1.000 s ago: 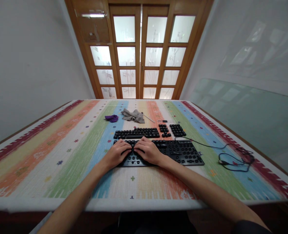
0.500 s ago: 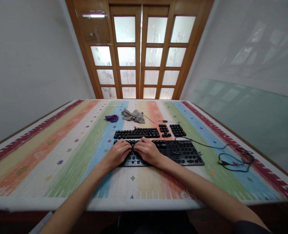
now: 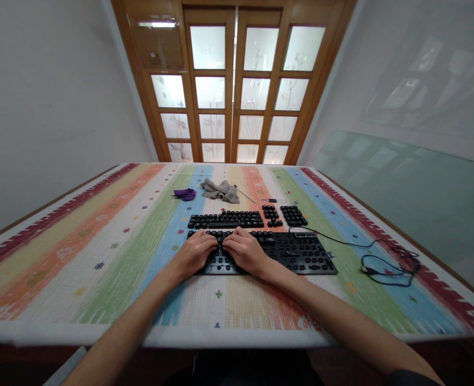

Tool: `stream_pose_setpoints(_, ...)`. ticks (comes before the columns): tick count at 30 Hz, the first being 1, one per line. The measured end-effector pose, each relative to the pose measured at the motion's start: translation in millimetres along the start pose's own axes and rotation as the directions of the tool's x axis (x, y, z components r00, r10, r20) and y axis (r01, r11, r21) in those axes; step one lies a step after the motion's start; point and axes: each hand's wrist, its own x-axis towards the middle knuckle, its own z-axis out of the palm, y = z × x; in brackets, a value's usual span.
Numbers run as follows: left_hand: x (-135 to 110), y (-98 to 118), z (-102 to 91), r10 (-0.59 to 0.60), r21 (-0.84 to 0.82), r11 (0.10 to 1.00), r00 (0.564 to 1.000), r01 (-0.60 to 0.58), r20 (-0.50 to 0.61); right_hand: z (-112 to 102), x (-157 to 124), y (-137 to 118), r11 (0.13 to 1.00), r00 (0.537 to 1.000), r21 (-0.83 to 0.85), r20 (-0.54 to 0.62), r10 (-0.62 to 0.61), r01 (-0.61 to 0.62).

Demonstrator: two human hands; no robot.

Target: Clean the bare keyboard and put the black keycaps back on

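Note:
A black keyboard (image 3: 303, 252) lies flat on the table, with most of its key positions showing bare switches and some keycaps on its far row. My left hand (image 3: 196, 251) rests over its left part, fingers bent and pressed together. Close beside it, my right hand (image 3: 243, 248) bends its fingers down onto the same area, the two sets of fingertips almost meeting. Whatever lies under the fingertips is hidden. Just behind the keyboard, loose black keycaps (image 3: 237, 219) are laid out in keyboard order, with a smaller group (image 3: 271, 215) and a number-pad block (image 3: 293, 215) to the right.
A grey cloth (image 3: 220, 191) and a purple cloth-like item (image 3: 185, 194) lie farther back. Near them are a thin rod (image 3: 245, 193) and a small black-handled tool (image 3: 272, 200). The keyboard's cable (image 3: 389, 273) coils at the right on the striped tablecloth (image 3: 116, 279).
My right hand has shifted very slightly to the right, away from the left fingertips. The whole view has moved a little; the left hand stays on the keyboard.

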Motion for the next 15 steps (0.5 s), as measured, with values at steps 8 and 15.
stream_pose_setpoints(8, 0.5, 4.3, -2.0, -0.009, 0.020, 1.000, 1.000, 0.009, 0.004, -0.4, 1.1, -0.6, 0.996, 0.998, -0.077, 0.048, -0.037, 0.041)
stream_pose_setpoints(15, 1.4, 9.7, -2.0, 0.010, 0.089, 0.996, 1.000, -0.011, 0.017, -2.0, 3.2, 0.5, 0.991, 0.990, -0.117, 0.130, -0.054, 0.070)
